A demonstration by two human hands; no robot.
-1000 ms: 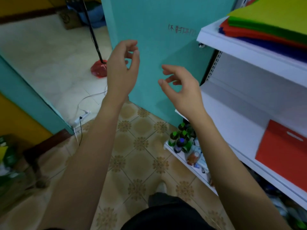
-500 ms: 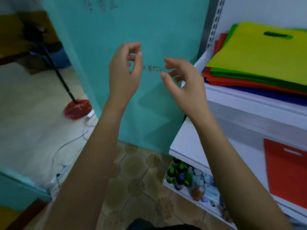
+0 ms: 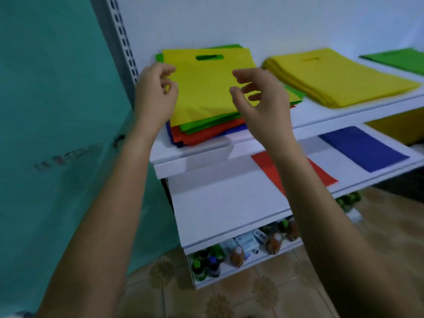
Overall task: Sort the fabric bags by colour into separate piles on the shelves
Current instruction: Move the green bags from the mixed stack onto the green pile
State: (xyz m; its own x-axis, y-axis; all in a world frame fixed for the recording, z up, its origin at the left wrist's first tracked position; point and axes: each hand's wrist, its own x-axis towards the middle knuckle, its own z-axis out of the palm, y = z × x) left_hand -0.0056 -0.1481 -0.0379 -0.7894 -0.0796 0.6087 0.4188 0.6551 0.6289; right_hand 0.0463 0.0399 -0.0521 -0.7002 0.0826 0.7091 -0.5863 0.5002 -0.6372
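Observation:
A mixed stack of fabric bags (image 3: 206, 129) lies at the left end of the upper shelf (image 3: 206, 157), with a yellow bag (image 3: 206, 88) on top and green, red and blue ones under it. My left hand (image 3: 153, 95) hovers at the yellow bag's left edge, fingers loosely curled, holding nothing. My right hand (image 3: 259, 99) hovers over the bag's right side, fingers relaxed and empty. Further right on that shelf lie a yellow pile (image 3: 332, 76) and a green pile (image 3: 397, 60). On the shelf below lie a red bag (image 3: 321, 173) and a blue bag (image 3: 362, 148).
A teal wall panel (image 3: 57, 111) stands left of the shelving. The bottom shelf (image 3: 229, 274) holds several small bottles and packets. A yellow box (image 3: 399, 129) sits at the far right under the upper shelf. Patterned floor tiles (image 3: 229, 299) lie below.
The view has swung right and up from the floor and teal wall to the shelves. Both hands have moved over the mixed stack, still empty.

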